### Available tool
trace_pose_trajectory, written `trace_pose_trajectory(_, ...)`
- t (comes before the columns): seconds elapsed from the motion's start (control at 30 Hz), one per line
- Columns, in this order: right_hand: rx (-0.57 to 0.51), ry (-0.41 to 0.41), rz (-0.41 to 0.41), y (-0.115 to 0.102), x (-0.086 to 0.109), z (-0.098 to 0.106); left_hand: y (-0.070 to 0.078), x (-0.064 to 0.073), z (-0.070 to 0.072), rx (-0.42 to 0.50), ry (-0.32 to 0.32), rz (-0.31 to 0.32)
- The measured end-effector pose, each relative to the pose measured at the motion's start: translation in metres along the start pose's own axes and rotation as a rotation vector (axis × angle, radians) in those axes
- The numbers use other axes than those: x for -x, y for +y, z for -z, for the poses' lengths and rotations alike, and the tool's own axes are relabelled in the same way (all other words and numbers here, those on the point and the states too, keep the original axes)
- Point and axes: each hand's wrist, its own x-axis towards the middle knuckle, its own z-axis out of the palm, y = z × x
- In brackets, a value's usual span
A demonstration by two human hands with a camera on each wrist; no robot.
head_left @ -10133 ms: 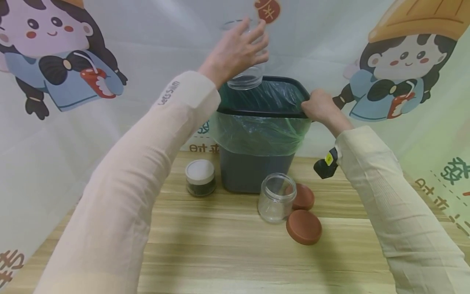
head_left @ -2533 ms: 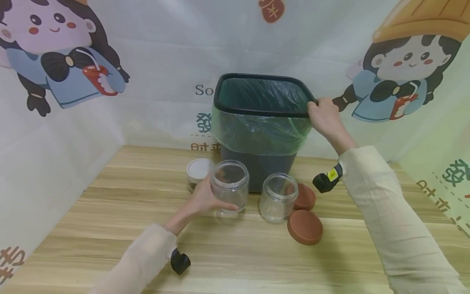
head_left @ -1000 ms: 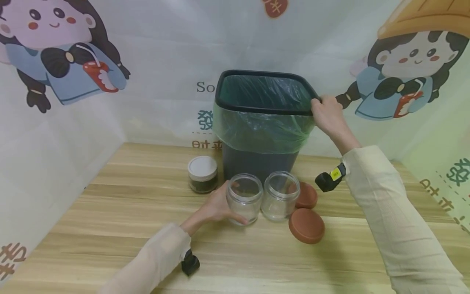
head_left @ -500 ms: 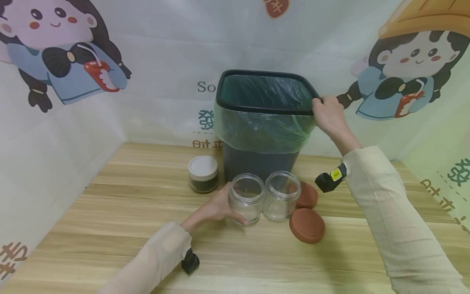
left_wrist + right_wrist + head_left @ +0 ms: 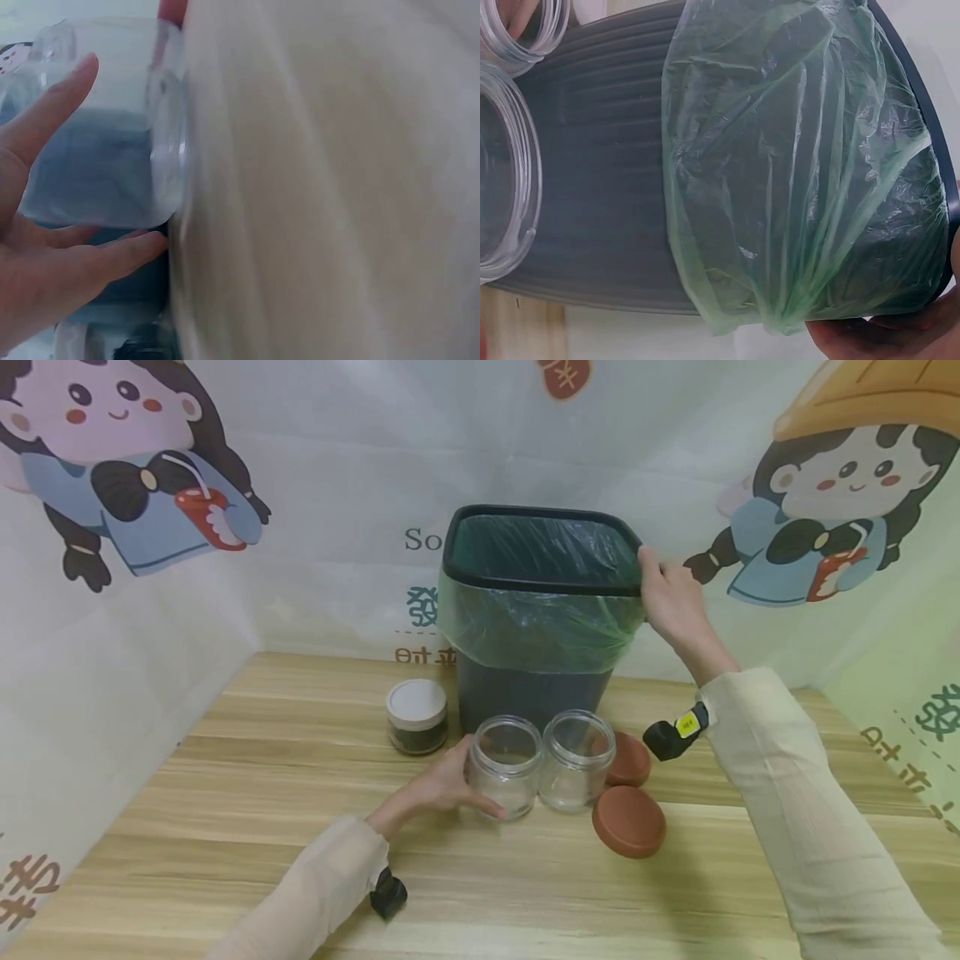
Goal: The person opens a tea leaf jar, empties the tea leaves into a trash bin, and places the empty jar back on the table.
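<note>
My left hand [image 5: 442, 781] lies around the left side of a clear glass jar [image 5: 506, 777], thumb at its front. The jar stands upright and lidless on the table, right beside a second glass jar [image 5: 576, 768]. In the left wrist view, the thumb [image 5: 52, 112] crosses the jar and straighter fingers [image 5: 127, 255] lie along its other side. At the back, my right hand [image 5: 675, 597] holds the right corner of a dark trash bin [image 5: 532, 693], its thumb along the rim. A green liner [image 5: 780, 165] folds over that rim. Some of the right fingers are hidden.
Two reddish-brown lids [image 5: 628, 821] lie right of the jars, one partly behind the second jar. A white-lidded jar with dark contents [image 5: 417, 718] stands to the left of the bin. A printed cloth backdrop [image 5: 337, 485] closes off the table [image 5: 225, 793] behind.
Earlier my left hand held a jar above the bin, then brought it down and rightward beside the other jar. My right hand's thumb has straightened along the rim within the last half second.
</note>
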Motion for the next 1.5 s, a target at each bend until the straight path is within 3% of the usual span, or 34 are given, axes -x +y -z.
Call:
trace_pose_trajectory(0.13, -0.076, -0.003, 0.006, 0.006, 0.004, -0.002, 0.002, 0.005, 0.012, -0.024, -0.057, 0.041)
trace_pose_trajectory(0.27, -0.191, -0.014, -0.019, 0.013, 0.01, -0.003, 0.002, 0.009, 0.028, -0.072, -0.07, -0.004)
trace_pose_trajectory(0.37, -0.252, -0.007, -0.015, 0.021, 0.016, -0.007, -0.001, 0.012, 0.041, -0.031, -0.037, -0.058)
trace_pose_trajectory(0.5, -0.291, -0.002, 0.005, 0.032, 0.023, -0.014, -0.006, 0.014, 0.053, 0.065, 0.065, -0.085)
trace_pose_trajectory(0.67, -0.325, -0.025, -0.023, 0.047, 0.033, -0.024, -0.009, 0.018, 0.062, 0.122, 0.266, -0.046)
trace_pose_trajectory(0.87, -0.269, -0.104, -0.012, 0.07, 0.049, -0.038, -0.012, 0.02, 0.068, 0.174, 0.472, 0.089)
trace_pose_trajectory(1.03, -0.197, -0.164, 0.029, 0.087, 0.063, -0.048, -0.017, 0.02, 0.072, 0.124, 0.555, 0.202)
trace_pose_trajectory(1.17, -0.148, -0.201, 0.018, 0.097, 0.077, -0.055, -0.021, 0.019, 0.074, 0.09, 0.55, 0.265)
trace_pose_trajectory(1.33, -0.055, -0.244, 0.038, 0.109, 0.096, -0.064, -0.026, 0.015, 0.074, 0.07, 0.45, 0.296)
trace_pose_trajectory(1.5, -0.034, -0.215, 0.091, 0.116, 0.113, -0.073, -0.031, 0.01, 0.073, 0.06, 0.393, 0.303)
